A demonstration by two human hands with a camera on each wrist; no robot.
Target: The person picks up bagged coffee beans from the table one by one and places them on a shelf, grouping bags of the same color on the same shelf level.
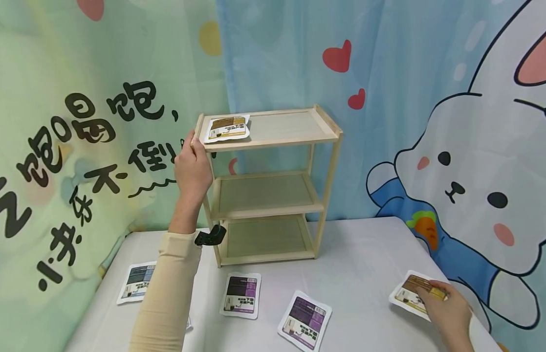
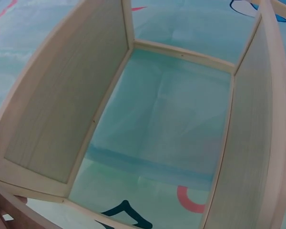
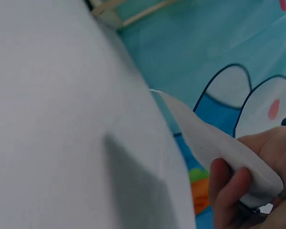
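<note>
My left hand (image 1: 193, 168) grips the left front corner of the top tier of a three-tier wooden shelf (image 1: 273, 142). On that tier, close by the fingers, lies a brown and white packet (image 1: 228, 128). At the right of the table my right hand (image 1: 448, 313) pinches another brown and white packet (image 1: 409, 296). In the right wrist view the white back of this packet (image 3: 214, 143) shows, with fingers (image 3: 233, 186) curled against it and a shadow on the cloth below. The left wrist view looks between the shelf's tiers, with one wooden panel (image 2: 71, 90) on the left.
Two purple-labelled packets (image 1: 241, 295) (image 1: 305, 321) lie on the white tablecloth (image 1: 352, 274) before the shelf. A blue-labelled packet (image 1: 138, 282) lies at the left, partly behind my sleeve. Another packet's corner peeks out beside the sleeve. A printed curtain (image 1: 281, 58) hangs behind.
</note>
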